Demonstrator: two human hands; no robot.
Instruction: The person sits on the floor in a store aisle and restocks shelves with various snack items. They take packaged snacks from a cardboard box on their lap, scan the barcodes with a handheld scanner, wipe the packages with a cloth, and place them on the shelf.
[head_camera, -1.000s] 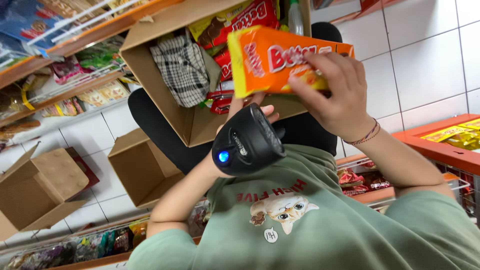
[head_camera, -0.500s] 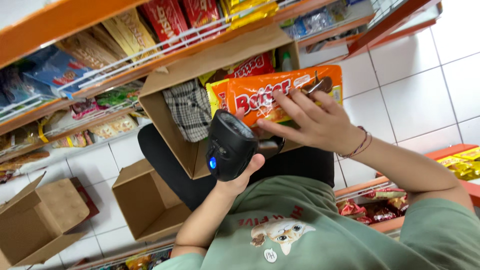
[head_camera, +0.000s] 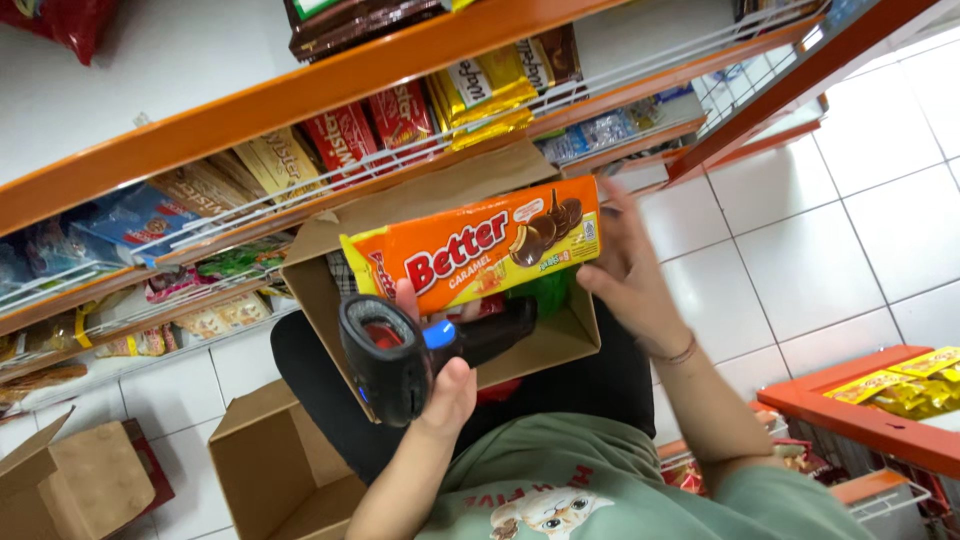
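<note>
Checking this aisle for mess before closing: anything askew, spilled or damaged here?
Nothing spilled or torn. Two opened cardboard boxes sit on the tiled floor, flaps splayed. The orange biscuit pack looks intact.

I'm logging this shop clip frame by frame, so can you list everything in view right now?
Biscuit pack: one, orange, held up over the open box.
Handheld scanner: one, black, below the pack.
Open cardboard box: one, brown, on the lap.
Cardboard boxes on floor: two, brown, lower left.
Snack packs on shelves: many, red, yellow, blue, above.
Shelf edges: orange.
Floor tiles: white.
Left hand: grips the scanner.
Right hand: holds the pack's end.
</note>
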